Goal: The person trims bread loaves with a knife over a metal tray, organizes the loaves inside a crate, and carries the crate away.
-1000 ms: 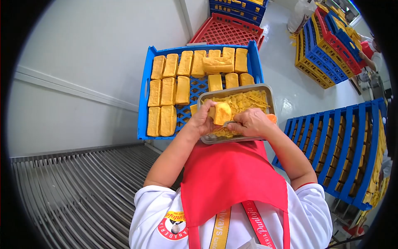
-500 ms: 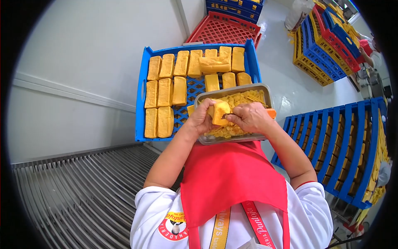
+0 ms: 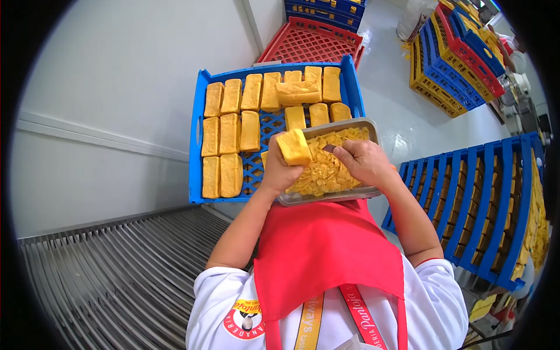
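The step in hand looks like a pause between trimming strokes: the left hand [image 3: 280,174] holds a yellow loaf [image 3: 294,148] up, while the knife [image 3: 331,149] in the right hand [image 3: 366,163] stands a little away from it. The loaf is above the left part of the metal tray [image 3: 377,133], its smooth, pale yellow end turned up and toward the knife; yellow shavings [image 3: 326,170] lie in the tray below. Any further cut would call for a steady hold on the loaf, the blade brought back to its surface at a shallow angle, and the left fingers clear of the edge.

The left grip is wrapped round the loaf's lower part, the forearm rising from below and the wrist near the tray's left side. The right grip is closed on the knife, thumb toward the blade (the handle is hidden in the fist), with the blade pointing at the loaf. Both elbows are bent and spread on either side of the red apron [image 3: 326,245]. Beyond the tray, more loaves [image 3: 230,134] stand in rows inside the blue crate [image 3: 199,93].
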`<action>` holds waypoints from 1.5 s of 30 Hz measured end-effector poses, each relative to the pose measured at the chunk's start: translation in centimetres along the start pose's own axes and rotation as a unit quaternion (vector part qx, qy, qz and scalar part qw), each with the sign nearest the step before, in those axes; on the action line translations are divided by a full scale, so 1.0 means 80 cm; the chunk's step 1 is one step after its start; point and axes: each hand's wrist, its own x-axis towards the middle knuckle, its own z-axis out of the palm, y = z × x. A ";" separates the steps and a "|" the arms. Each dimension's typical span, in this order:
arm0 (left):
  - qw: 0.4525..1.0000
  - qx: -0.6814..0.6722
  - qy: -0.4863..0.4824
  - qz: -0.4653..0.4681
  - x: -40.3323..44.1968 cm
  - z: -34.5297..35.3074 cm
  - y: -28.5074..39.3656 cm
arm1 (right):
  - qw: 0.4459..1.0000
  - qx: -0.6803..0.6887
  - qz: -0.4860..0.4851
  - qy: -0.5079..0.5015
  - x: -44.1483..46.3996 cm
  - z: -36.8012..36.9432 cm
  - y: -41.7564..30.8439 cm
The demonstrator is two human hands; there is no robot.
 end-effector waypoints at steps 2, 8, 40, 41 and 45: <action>0.995 0.075 -0.010 0.060 -0.001 -0.003 -0.020 | 1.000 -0.002 -0.005 -0.002 -0.002 0.003 -0.007; 0.950 0.241 -0.011 0.197 -0.003 0.004 -0.003 | 0.999 -0.010 -0.038 0.012 -0.002 0.014 -0.021; 0.895 -0.332 -0.026 -0.296 0.009 -0.017 0.035 | 1.000 0.007 -0.018 0.004 0.003 0.002 -0.002; 0.758 -0.506 -0.046 -0.408 0.011 -0.021 0.041 | 0.999 -0.014 -0.044 0.023 -0.001 0.004 0.001; 0.701 -0.581 -0.069 -0.408 0.005 -0.022 0.025 | 0.992 -0.033 -0.103 0.057 -0.010 0.002 -0.014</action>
